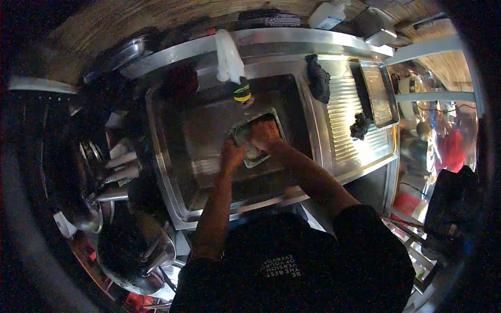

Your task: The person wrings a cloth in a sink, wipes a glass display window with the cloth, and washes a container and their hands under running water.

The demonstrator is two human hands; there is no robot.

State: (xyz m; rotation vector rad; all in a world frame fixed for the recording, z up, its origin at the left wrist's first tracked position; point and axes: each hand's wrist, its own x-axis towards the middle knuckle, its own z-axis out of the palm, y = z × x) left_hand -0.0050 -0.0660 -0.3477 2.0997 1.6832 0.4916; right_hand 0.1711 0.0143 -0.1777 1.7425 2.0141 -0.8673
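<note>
A rectangular metal pan (pixel 255 161) with a pale rim is tilted inside a deep steel sink (pixel 209 112). My left hand (pixel 233 155) grips its near left edge, fingers closed around the rim. Inside the pan lies my right hand (pixel 265 133), its fingers bent down against the inner surface. Whether a scrubber is under that palm cannot be seen. Above the pan hangs a faucet (pixel 229 57) wrapped in white material, with black and yellow tape (pixel 242 93) near its tip.
A ribbed steel drainboard (pixel 344 112) right of the sink carries a dark cloth (pixel 318 78), a dark scrubber (pixel 359 126) and a metal tray (pixel 379 94). Pots and pans (pixel 159 261) crowd the left side. A white jug (pixel 327 15) stands behind the sink.
</note>
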